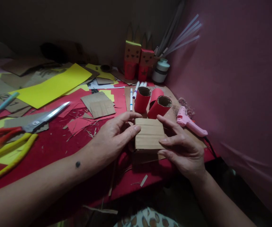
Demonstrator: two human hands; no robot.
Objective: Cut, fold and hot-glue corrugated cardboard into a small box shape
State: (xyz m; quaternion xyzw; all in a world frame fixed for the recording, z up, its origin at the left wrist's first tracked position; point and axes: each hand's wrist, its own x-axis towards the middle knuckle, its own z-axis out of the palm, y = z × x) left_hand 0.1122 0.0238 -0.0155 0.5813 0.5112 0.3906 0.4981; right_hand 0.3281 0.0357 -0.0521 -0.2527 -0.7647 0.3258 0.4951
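Note:
A square piece of corrugated cardboard (149, 133) is held between both my hands just above the red table surface (55, 145). My left hand (113, 135) grips its left edge, thumb on top. My right hand (182, 148) pinches its right edge with thumb and fingers. Just beyond the cardboard stand two red-wrapped cardboard tubes: one upright (142, 99), the other leaning toward me (160, 107).
Large scissors (20, 132) with red and yellow handles lie at left. A yellow paper sheet (53, 85) and cardboard scraps (99, 105) cover the middle. A pink glue gun (190, 123) lies at right by the pink wall. Markers (133, 93), red box figures (138, 63) and a white jar (161, 71) stand at the back.

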